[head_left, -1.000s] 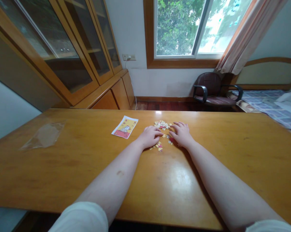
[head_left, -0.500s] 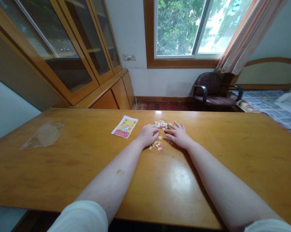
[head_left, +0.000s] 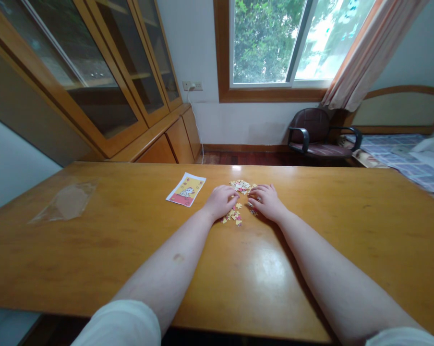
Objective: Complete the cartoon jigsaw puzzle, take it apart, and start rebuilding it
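Loose jigsaw puzzle pieces (head_left: pixel 241 186) lie in a pile on the wooden table (head_left: pixel 148 250), beyond and between my hands. A smaller cluster of yellow and pink pieces (head_left: pixel 233 216) is spread just beside my left hand (head_left: pixel 222 201). That hand rests with its fingers curled inward; anything under the fingertips is too small to make out. My right hand (head_left: pixel 266 202) lies palm down at the right side of the pile, fingers bent and slightly apart. A few darker pieces (head_left: pixel 253 210) show under and beside its thumb.
Left of my hands lies a picture card (head_left: pixel 186 189) with a white animal on yellow and red. A clear plastic bag (head_left: pixel 66 201) is flat at the table's left. Past the far edge stand a glass-door cabinet (head_left: pixel 141 115), an armchair (head_left: pixel 312 129) and a bed (head_left: pixel 400 149).
My right hand's fingers have drawn in from a wider spread, and the hand sits slightly further right. More of the dark pieces beside it show. My left hand has hardly moved.
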Demonstrator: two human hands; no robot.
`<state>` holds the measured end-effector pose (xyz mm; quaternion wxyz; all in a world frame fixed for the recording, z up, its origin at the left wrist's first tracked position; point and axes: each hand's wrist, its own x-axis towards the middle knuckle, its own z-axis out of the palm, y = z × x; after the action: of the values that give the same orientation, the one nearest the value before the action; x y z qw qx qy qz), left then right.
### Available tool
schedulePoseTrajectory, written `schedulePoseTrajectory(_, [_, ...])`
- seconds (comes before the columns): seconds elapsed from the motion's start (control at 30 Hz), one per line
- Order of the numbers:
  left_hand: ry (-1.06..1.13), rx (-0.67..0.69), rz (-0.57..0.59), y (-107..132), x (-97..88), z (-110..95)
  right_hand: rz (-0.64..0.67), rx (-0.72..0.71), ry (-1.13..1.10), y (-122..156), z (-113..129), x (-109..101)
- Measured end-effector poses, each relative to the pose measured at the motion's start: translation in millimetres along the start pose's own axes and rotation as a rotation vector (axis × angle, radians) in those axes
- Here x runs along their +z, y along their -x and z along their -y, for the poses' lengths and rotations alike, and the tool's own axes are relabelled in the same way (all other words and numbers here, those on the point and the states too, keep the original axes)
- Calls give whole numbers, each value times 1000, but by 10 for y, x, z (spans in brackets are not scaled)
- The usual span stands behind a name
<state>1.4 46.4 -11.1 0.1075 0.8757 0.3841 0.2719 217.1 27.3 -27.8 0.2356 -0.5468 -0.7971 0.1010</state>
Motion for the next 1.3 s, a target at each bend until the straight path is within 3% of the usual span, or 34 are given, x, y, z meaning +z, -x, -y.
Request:
schedulePoseTrajectory(0.37, [1, -11, 9, 3, 5, 2, 3, -13, -1, 10, 15, 2])
schedulePoseTrajectory(0.8, [16, -30, 14, 4, 0, -4, -139, 274, 34, -15, -42, -25])
schedulePoseTrajectory(0.9, [16, -25, 12, 1, 9, 6, -118, 190, 49, 0, -10, -29])
schedulePoseTrajectory(1.1, [5, -21, 15, -1, 9, 8, 89, 26, 133, 51, 94, -9])
schedulePoseTrajectory(1.3, [14, -26, 25, -9, -10, -14, 73, -1, 87, 32, 76, -16])
